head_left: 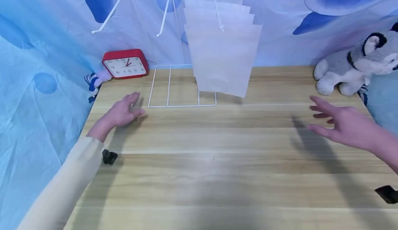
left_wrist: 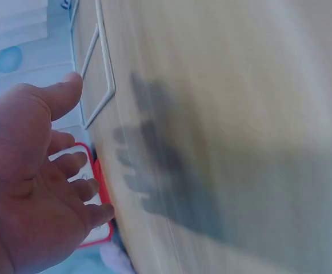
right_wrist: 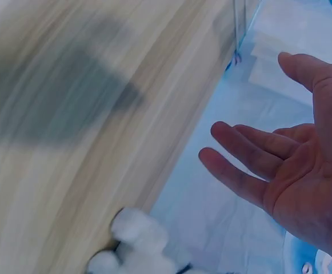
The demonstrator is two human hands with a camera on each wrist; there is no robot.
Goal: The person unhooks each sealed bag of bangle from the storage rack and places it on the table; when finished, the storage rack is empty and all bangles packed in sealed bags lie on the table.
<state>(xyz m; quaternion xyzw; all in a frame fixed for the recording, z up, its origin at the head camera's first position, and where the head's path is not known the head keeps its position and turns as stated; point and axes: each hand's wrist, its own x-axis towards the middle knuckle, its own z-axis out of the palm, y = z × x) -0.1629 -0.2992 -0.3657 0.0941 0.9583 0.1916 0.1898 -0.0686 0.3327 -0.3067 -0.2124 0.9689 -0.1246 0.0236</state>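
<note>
Locate the left hand (head_left: pixel 122 112) near the red clock (head_left: pixel 125 65), with fingers released. Find the white wire rack (head_left: pixel 169 85) at the rear of the tabletop (head_left: pixel 214 161), flat-based presumably for stability; note white sheets (head_left: pixel 224 58) on its rightmost hook (head_left: pixel 217 10), likely for orderly storage. Locate the right hand (head_left: pixel 348 124) near the plush dog (head_left: pixel 337 64), likewise released.

Head view bright; pale glare midway down the table (head_left: pixel 214 167), diffuse shadows of the left hand (head_left: pixel 122 112) and right hand (head_left: pixel 345 123) lying on it, consistent with overhead light. Both wrist views dimmer, bluish; table grain smeared, hand shadows soft-edged.
</note>
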